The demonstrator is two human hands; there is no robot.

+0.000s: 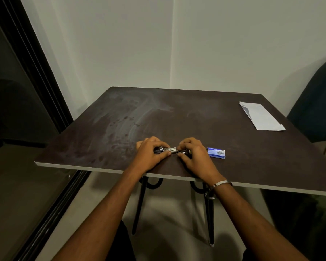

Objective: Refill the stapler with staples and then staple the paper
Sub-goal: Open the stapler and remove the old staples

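From the head camera, a dark brown table [177,113] fills the middle of the view, its surface streaked with pale smears. Near the 6 o'clock edge of the tabletop lies the stapler [172,150], a small black and silver one stretched out left to right, with its metal channel showing between the two hands.

The left hand [151,154] is curled over the stapler's left end, thumb on the near side and fingers over the far side, gripping it. The right hand [195,157] pinches the right end in the same way, fingertips closed on the metal part. A silver bangle [221,184] sits on the right wrist.

Just beside the right hand, at its 3 o'clock, rests a small blue and white staple box [216,152]. It lies flat and looks closed, so its contents cannot be seen. There is white lettering on the blue band, too small to read, and a little picture on the face.

At 2 o'clock on the table, well apart from the hands, lies the folded white paper [262,116], flat near the right edge.
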